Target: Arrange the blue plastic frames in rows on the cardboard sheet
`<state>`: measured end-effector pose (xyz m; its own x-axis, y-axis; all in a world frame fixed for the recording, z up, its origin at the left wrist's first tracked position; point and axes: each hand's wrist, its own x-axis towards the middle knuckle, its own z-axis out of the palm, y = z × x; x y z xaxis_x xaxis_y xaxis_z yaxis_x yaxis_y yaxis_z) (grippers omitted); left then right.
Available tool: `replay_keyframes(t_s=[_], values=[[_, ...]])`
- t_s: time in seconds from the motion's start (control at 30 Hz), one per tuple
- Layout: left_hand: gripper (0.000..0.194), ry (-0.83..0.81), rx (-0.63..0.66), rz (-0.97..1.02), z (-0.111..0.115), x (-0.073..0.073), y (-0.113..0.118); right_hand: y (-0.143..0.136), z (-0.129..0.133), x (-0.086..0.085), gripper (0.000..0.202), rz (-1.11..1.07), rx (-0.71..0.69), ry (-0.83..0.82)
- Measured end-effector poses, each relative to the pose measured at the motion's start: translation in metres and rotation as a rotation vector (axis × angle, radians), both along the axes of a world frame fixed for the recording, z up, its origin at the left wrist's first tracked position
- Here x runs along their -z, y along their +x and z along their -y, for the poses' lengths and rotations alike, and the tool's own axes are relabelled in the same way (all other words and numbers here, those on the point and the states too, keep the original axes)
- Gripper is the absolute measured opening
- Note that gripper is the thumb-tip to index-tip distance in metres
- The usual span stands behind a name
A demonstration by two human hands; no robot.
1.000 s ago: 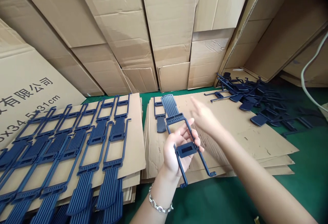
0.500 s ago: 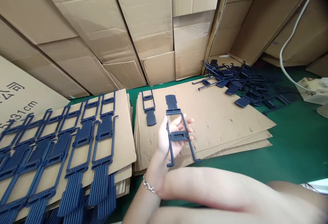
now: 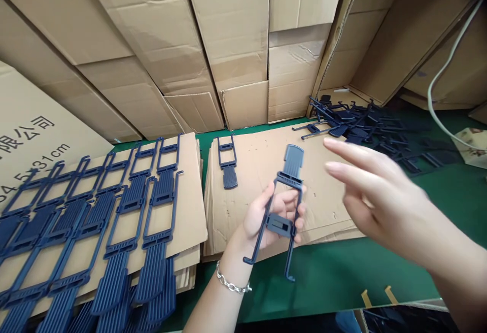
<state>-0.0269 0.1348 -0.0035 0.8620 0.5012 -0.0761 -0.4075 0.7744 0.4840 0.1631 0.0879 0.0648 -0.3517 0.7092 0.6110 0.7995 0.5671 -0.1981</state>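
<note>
Okay so the left hand (image 3: 280,206) is palm up with its fingers curled round a dark blue plastic frame (image 3: 279,225), thumb on one rail and fingertips wrapped over the other; the frame's up over the near part of a cardboard stack (image 3: 262,158), tilted a bit, ribbed paddle end pointing away and the two hooked legs aimed back toward the person; there's a chain bracelet (image 3: 232,286) on that wrist too; the right hand (image 3: 384,196) is off to the side in midair, well opened up, a couple of fingers stretched toward the frame but apart from it, kinda blurry, and I can't see anything in its grip; on the same stack, near its left edge, lies one smaller-looking frame (image 3: 230,176), paddle toward the person; further left a second cardboard stack (image 3: 190,186) has a bunch of matching frames (image 3: 131,201) set out side by side in overlapping rows, some ribbed ends sticking out past the near edge; back right there's a messy heap of frames (image 3: 353,120), partly on the cardboard and partly on the green surface (image 3: 323,282); tall cardboard boxes (image 3: 232,28) stand behind it all, and a white cable (image 3: 431,89) hangs on the right.
</note>
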Motion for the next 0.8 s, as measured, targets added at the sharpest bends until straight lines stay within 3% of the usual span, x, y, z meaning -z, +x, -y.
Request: replay_keyframes(t_s=[0.1,0.17,0.33,0.43,0.5,0.6,0.73,0.8], values=[[0.068,0.085,0.194,-0.006,0.002,0.001,-0.002,0.014,-0.021,0.016,0.053,0.345,0.087,0.020],[0.069,0.106,0.256,-0.050,0.003,0.002,-0.003,0.024,-0.023,0.029,0.053,0.447,0.121,0.000],[0.069,0.120,0.343,-0.153,0.005,0.006,-0.001,0.038,-0.012,0.048,0.045,0.313,0.004,-0.215],[0.065,0.127,0.340,-0.199,0.006,0.006,0.002,0.043,-0.013,0.053,0.034,0.264,-0.010,-0.228],[0.055,0.121,0.273,-0.207,0.007,0.004,0.002,0.046,-0.018,0.057,0.032,0.242,0.002,-0.218],[0.042,0.130,0.077,-0.233,0.004,-0.001,0.002,0.050,-0.029,0.065,0.036,0.171,0.095,-0.339],[0.044,0.219,-0.407,-0.432,0.001,-0.004,0.001,0.048,-0.045,0.075,0.035,0.152,0.356,-0.617],[0.038,0.298,-0.578,-0.535,0.001,-0.005,0.001,0.039,-0.050,0.077,0.034,0.190,0.416,-0.733]])
